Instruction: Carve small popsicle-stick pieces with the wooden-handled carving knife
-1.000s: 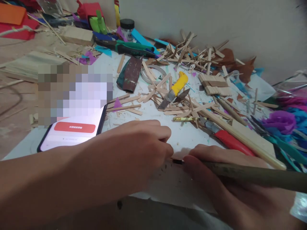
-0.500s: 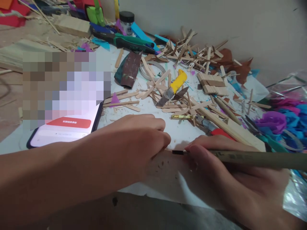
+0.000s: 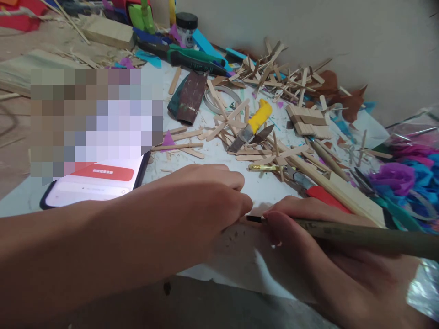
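My left hand [image 3: 209, 205] is closed, its fingers pinching the end of a thin wooden strip [image 3: 244, 220] that is mostly hidden. In my closed right hand [image 3: 305, 242] is a long-handled carving tool [image 3: 363, 238] with a round olive-brown handle and a small dark flat tip. That tip lies against the strip, just beside my left fingertips. Both hands are low over white paper [image 3: 236, 269], where a few dark crumbs are scattered. To the left, a lit phone [image 3: 92, 187] lies partly behind my left forearm; much of its screen is blurred out.
Past my hands are a yellow-handled cutter [image 3: 259, 115], a roll of tape [image 3: 236, 98], loose craft sticks [image 3: 270, 75] and green-handled pliers [image 3: 195, 60]. Scissors [image 3: 363, 179] and coloured crepe paper [image 3: 394, 176] sit at right. Wood blocks [image 3: 106, 31] lie at upper left.
The whole view has shifted slightly, so things appear a little further right. The tool's handle end tilts somewhat lower, and its tip is closer to my left fingers.
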### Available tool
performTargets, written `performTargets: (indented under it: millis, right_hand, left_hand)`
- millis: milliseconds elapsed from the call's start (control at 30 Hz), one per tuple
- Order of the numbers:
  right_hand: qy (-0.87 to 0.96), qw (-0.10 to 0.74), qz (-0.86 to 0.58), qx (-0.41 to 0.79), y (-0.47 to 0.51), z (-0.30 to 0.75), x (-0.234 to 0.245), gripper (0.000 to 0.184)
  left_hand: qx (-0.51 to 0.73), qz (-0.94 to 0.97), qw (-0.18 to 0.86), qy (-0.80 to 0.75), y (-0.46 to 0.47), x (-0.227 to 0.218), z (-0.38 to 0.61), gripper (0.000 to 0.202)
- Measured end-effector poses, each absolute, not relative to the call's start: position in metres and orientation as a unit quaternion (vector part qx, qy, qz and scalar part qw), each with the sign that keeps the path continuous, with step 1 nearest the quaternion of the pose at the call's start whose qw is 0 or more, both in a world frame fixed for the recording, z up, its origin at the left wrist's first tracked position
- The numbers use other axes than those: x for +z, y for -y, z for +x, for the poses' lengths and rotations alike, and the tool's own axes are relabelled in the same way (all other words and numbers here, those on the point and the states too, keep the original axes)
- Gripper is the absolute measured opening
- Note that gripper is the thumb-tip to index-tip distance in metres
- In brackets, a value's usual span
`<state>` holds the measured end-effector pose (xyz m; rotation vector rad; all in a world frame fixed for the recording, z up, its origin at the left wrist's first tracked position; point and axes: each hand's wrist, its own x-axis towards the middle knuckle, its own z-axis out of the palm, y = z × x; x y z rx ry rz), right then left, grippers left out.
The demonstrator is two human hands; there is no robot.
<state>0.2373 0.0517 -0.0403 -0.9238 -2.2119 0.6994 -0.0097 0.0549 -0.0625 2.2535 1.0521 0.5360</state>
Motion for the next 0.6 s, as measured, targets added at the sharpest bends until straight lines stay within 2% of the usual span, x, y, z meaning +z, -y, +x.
performTargets:
  millis: [67,200,433,600]
  right_hand:
    - [0.852,0.3,-0.347,0.252,-0.052,0.234,-0.039,0.024]
    - [0.834,0.321,-0.396,0.208,-0.051,0.224,-0.039,0.024]
    - [0.842,0.31,-0.383,0.218,-0.044,0.224,-0.041,0.026]
    - [0.83,0.313,-0.408,0.216,-0.043,0.228,-0.044,0.027]
  left_hand:
    - [0.205,0.845,0.303,-0.389,-0.055,-0.061,-0.009,0.024]
    - [0.213,0.843,0.302,-0.392,-0.053,-0.062,-0.008,0.023]
    - [0.218,0.844,0.298,-0.388,-0.052,-0.064,-0.009,0.031]
    - [0.194,0.841,0.309,-0.399,-0.055,-0.062,-0.008,0.021]
